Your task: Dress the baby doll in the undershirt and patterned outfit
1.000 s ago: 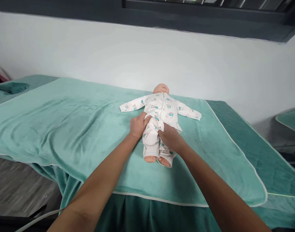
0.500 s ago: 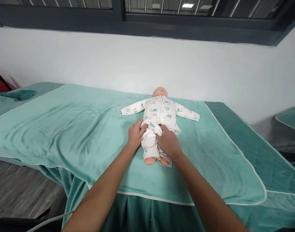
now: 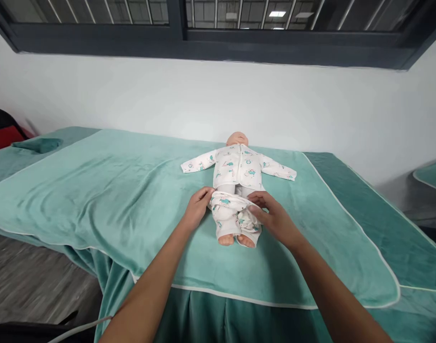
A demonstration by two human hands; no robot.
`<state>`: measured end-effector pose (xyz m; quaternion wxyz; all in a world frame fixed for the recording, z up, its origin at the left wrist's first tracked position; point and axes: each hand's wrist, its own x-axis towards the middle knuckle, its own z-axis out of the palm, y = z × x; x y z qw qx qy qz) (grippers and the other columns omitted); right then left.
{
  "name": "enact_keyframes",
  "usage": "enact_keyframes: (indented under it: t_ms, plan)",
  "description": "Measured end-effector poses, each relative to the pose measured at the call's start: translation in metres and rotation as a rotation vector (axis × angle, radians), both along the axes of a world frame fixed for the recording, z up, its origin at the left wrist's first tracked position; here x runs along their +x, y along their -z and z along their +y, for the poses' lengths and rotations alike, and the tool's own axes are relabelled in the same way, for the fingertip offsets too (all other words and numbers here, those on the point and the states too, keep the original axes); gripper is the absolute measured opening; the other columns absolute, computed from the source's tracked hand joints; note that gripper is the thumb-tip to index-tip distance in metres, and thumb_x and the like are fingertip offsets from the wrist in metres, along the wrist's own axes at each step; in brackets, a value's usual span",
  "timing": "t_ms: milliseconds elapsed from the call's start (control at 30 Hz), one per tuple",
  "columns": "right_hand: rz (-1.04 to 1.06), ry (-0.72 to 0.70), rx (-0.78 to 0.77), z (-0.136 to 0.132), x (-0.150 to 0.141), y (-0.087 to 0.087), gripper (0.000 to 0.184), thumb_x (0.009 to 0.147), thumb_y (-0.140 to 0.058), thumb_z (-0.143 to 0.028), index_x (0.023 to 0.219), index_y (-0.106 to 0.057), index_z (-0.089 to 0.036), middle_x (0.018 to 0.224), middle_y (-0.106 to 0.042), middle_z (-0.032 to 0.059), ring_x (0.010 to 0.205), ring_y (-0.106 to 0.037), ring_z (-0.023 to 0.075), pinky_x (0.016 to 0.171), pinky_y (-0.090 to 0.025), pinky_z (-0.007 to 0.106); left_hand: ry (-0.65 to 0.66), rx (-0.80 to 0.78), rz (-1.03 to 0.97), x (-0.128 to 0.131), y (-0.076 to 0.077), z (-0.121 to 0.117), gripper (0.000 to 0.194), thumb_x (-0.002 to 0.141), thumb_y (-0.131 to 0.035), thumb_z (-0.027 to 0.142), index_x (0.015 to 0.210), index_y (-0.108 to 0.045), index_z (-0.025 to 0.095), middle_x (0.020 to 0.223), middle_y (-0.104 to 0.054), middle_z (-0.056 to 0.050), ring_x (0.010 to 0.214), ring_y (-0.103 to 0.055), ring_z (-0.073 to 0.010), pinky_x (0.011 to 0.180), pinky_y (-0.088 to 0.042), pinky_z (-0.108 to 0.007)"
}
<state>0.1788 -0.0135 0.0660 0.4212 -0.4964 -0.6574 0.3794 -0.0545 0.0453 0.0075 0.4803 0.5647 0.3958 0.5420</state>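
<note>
While the left hand (image 3: 198,206) pinches the waistband's edge, the right hand (image 3: 271,213), half open, touches the lowered trousers (image 3: 227,212) between them (printed, like the shirt (image 3: 235,166)) on a doll (image 3: 237,138) lying face up.

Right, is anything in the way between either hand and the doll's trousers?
Nothing visible is in the way. The left hand pinches one side of the trousers' waistband; the right hand is at the other, thumb and fingers apart.
</note>
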Motion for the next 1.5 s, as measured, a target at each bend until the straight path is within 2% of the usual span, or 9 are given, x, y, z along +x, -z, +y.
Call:
enact_keyframes:
  t_ms: [100, 233, 333, 533, 633, 800, 1000, 1267, 1500]
  plan:
    - [-0.026, 0.023, -0.053, 0.003, 0.012, 0.001, 0.028, 0.089, -0.064, -0.048, 0.094, -0.064, -0.021, 0.083, -0.059, 0.0002, 0.076, -0.051, 0.0150, 0.068, -0.040, 0.029, 0.128, -0.027, -0.023, -0.002, -0.005, -0.001, 0.024, 0.086, -0.066, 0.042, 0.084, -0.065, 0.018, 0.085, -0.058, -0.001, 0.077, -0.048, -0.0135, 0.069, -0.037, -0.025]
    - [-0.112, -0.061, -0.065, 0.006, 0.018, 0.001, 0.026, 0.088, -0.066, -0.045, 0.082, -0.062, -0.020, 0.078, -0.055, -0.0013, 0.072, -0.046, 0.0139, 0.066, -0.036, 0.028, 0.265, -0.025, -0.032, -0.007, -0.009, -0.002, 0.023, 0.080, -0.073, 0.038, 0.086, -0.066, 0.018, 0.091, -0.056, -0.002, 0.082, -0.049, -0.0147, 0.071, -0.036, -0.025]
    - [-0.132, -0.049, -0.024, 0.012, 0.018, 0.000, 0.024, 0.090, -0.062, -0.043, 0.082, -0.059, -0.021, 0.077, -0.054, -0.0017, 0.072, -0.046, 0.0141, 0.066, -0.037, 0.028, 0.295, -0.035, -0.068, -0.009, -0.007, -0.001, 0.025, 0.077, -0.076, 0.038, 0.084, -0.064, 0.017, 0.090, -0.054, -0.002, 0.078, -0.046, -0.0140, 0.068, -0.035, -0.025]
    - [-0.214, 0.188, 0.214, 0.043, 0.006, -0.001, 0.013, 0.089, -0.057, -0.034, 0.082, -0.055, -0.023, 0.077, -0.054, -0.0010, 0.072, -0.049, 0.0159, 0.071, -0.040, 0.030, 0.276, -0.045, -0.089, -0.007, -0.006, 0.000, 0.024, 0.076, -0.078, 0.038, 0.084, -0.065, 0.019, 0.093, -0.055, -0.003, 0.078, -0.047, -0.0140, 0.069, -0.037, -0.026]
    - [-0.217, 0.258, 0.325, 0.055, -0.001, 0.007, 0.013, 0.089, -0.056, -0.034, 0.082, -0.056, -0.023, 0.085, -0.057, 0.0013, 0.078, -0.051, 0.0168, 0.075, -0.042, 0.031, 0.278, -0.064, -0.046, -0.007, -0.010, -0.002, 0.028, 0.074, -0.079, 0.040, 0.089, -0.069, 0.020, 0.092, -0.056, -0.003, 0.081, -0.048, -0.0157, 0.071, -0.038, -0.027]
    - [0.040, 0.417, 0.259, 0.052, -0.006, 0.035, 0.022, 0.087, -0.063, -0.042, 0.080, -0.055, -0.022, 0.074, -0.055, -0.0019, 0.068, -0.048, 0.0147, 0.066, -0.041, 0.029, 0.268, -0.085, -0.009, -0.006, -0.011, -0.001, 0.025, 0.076, -0.076, 0.039, 0.088, -0.070, 0.019, 0.081, -0.049, -0.001, 0.074, -0.042, -0.0137, 0.066, -0.034, -0.026]
    - [0.197, 0.458, 0.153, 0.047, 0.000, 0.041, 0.035, 0.090, -0.060, -0.049, 0.069, -0.054, -0.021, 0.063, -0.047, -0.0040, 0.060, -0.040, 0.0124, 0.059, -0.036, 0.027, 0.196, -0.051, -0.068, -0.003, -0.005, 0.005, 0.020, 0.079, -0.074, 0.036, 0.081, -0.066, 0.018, 0.080, -0.050, 0.000, 0.070, -0.041, -0.0117, 0.063, -0.033, -0.025]
    - [0.239, 0.518, 0.149, 0.048, 0.000, 0.040, 0.035, 0.086, -0.063, -0.051, 0.071, -0.057, -0.020, 0.065, -0.050, -0.0031, 0.063, -0.043, 0.0130, 0.059, -0.038, 0.026, -0.109, -0.082, -0.118, 0.018, -0.003, 0.032, 0.018, 0.078, -0.071, 0.035, 0.086, -0.066, 0.019, 0.075, -0.057, 0.002, 0.067, -0.048, -0.0115, 0.062, -0.038, -0.023]
    - [0.156, 0.701, 0.244, 0.048, 0.000, 0.047, 0.034, 0.088, -0.062, -0.052, 0.075, -0.054, -0.021, 0.063, -0.049, -0.0041, 0.059, -0.043, 0.0134, 0.058, -0.038, 0.028, -0.119, -0.079, -0.088, 0.023, -0.002, 0.037, 0.021, 0.079, -0.070, 0.039, 0.082, -0.067, 0.019, 0.079, -0.062, 0.001, 0.072, -0.052, -0.0124, 0.067, -0.041, -0.024]
